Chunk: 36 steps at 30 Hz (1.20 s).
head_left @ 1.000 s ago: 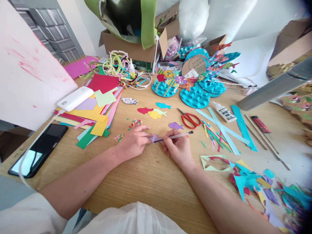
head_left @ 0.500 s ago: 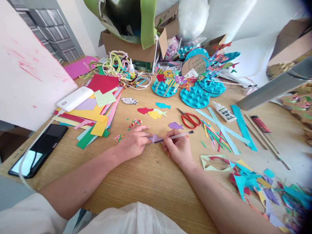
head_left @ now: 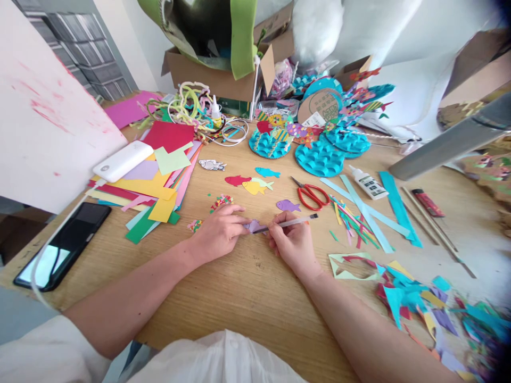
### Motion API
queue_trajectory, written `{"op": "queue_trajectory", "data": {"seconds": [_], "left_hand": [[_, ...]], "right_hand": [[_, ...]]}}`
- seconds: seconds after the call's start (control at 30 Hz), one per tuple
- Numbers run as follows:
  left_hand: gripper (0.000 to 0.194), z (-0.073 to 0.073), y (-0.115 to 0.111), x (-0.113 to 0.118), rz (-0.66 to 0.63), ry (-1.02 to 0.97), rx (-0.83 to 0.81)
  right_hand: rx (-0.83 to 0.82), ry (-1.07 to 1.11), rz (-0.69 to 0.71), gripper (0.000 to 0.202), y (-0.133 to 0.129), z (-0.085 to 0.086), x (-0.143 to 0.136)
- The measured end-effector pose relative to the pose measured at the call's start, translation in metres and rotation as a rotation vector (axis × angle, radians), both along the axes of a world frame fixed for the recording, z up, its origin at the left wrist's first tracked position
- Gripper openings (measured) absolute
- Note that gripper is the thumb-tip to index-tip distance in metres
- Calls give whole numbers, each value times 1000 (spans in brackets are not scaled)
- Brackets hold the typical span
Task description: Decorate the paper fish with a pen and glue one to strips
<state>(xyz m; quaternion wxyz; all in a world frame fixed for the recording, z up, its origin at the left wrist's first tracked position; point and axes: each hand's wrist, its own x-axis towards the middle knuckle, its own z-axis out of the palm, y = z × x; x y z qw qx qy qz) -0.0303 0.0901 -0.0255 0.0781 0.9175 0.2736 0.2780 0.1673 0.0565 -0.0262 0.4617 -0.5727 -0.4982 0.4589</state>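
A small purple paper fish (head_left: 254, 226) lies on the wooden table between my hands. Fingertips of my left hand (head_left: 221, 229) rest on its left end, the fingers spread and lying nearly flat. My right hand (head_left: 293, 242) pinches a pen (head_left: 297, 220), its dark tip at the fish's right side. Beyond my hands lie another purple fish (head_left: 288, 205), a yellow fish (head_left: 255, 187), a red fish (head_left: 237, 181), a blue fish (head_left: 267, 172) and a patterned fish (head_left: 212, 165). Piles of tiny paper bits (head_left: 221, 201) sit by my left hand.
Red-handled scissors (head_left: 313, 197), paper strips (head_left: 359, 223), a glue bottle (head_left: 368, 182) and paper scraps (head_left: 411, 290) are on the right. Coloured paper (head_left: 170, 139), a power bank (head_left: 123, 161) and a phone (head_left: 64, 247) lie left. Blue discs (head_left: 319, 157) and a cardboard box (head_left: 211, 77) stand behind.
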Motion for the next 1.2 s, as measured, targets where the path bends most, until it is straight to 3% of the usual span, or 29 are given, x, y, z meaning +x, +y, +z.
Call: {"op": "queue_trajectory", "data": {"seconds": [1.2], "left_hand": [[33,0,1,0,0,-2,-6]], "right_hand": [[-2,4,-15,10,-1,1,0]]}}
